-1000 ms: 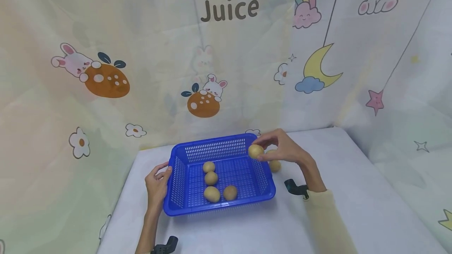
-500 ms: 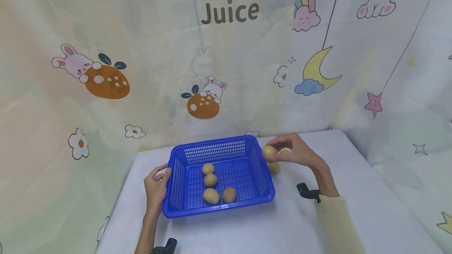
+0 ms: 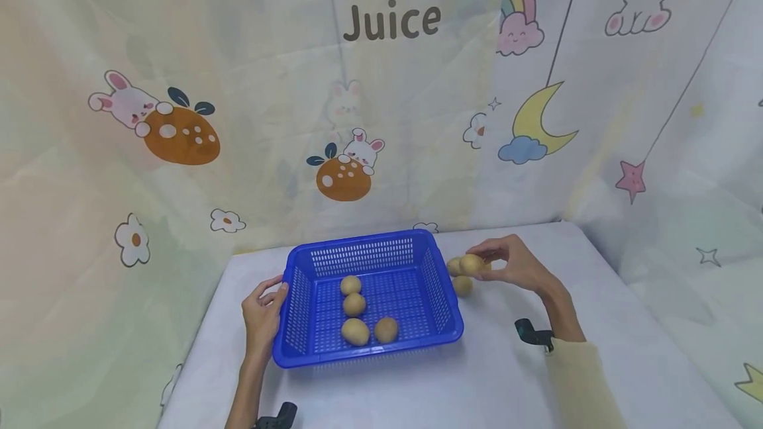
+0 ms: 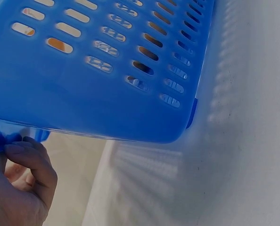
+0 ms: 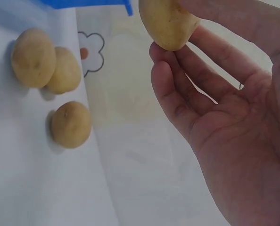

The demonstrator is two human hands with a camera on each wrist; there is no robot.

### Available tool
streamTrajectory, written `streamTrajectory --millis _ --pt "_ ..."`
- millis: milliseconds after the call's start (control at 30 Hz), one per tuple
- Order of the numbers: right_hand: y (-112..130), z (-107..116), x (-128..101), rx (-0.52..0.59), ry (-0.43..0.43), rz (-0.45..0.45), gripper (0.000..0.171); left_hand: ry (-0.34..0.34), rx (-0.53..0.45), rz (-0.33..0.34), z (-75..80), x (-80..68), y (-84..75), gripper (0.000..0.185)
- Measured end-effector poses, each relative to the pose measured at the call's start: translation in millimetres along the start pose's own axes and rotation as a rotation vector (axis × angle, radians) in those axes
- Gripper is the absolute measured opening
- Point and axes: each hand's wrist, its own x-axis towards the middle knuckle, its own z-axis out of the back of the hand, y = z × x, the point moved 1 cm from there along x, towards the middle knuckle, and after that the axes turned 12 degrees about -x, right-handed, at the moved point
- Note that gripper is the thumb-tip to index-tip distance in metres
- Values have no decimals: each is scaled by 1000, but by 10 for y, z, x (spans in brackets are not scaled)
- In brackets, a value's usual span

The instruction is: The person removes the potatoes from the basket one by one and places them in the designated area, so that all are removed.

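A blue slotted basket (image 3: pixel 296 296) stands on the white table with several small potatoes (image 3: pixel 355 332) inside. My left hand (image 3: pixel 263 310) grips its left rim; the left wrist view shows the fingers (image 4: pixel 29 172) curled under the basket's wall (image 4: pixel 107 70). My right hand (image 3: pixel 503 267) pinches one potato (image 3: pixel 472 263) in its fingertips just right of the basket, low over the table. In the right wrist view this potato (image 5: pixel 168 21) sits at the fingertips of the right hand (image 5: pixel 225 122), above three loose potatoes (image 5: pixel 34 56) on the cloth.
Loose potatoes (image 3: pixel 462 285) lie on the table by the basket's right wall. A printed curtain (image 3: pixel 381 118) hangs behind and at both sides. Black camera mounts (image 3: pixel 533 334) sit at the wrists. The table edge runs along the left side (image 3: pixel 197 349).
My right hand has carried the potato from above the basket's right rim rightward and down, out beside the loose potatoes. The left hand and basket have stayed put.
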Motion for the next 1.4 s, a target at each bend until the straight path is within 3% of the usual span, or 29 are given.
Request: streamTrajectory --millis 400,867,1233,1400 --pt "-215 -73 -158 -9 -9 -50 41 8 -26 6 23 -21 27 36" --pt "-424 -135 -295 10 -49 -42 45 6 -29 9 20 -3 30 36" --pt "-583 -199 -323 69 -20 -86 47 0 -12 6 18 2 -10 37" --pt "-620 -214 -348 46 -20 -87 48 8 -19 5 12 -4 -6 37"
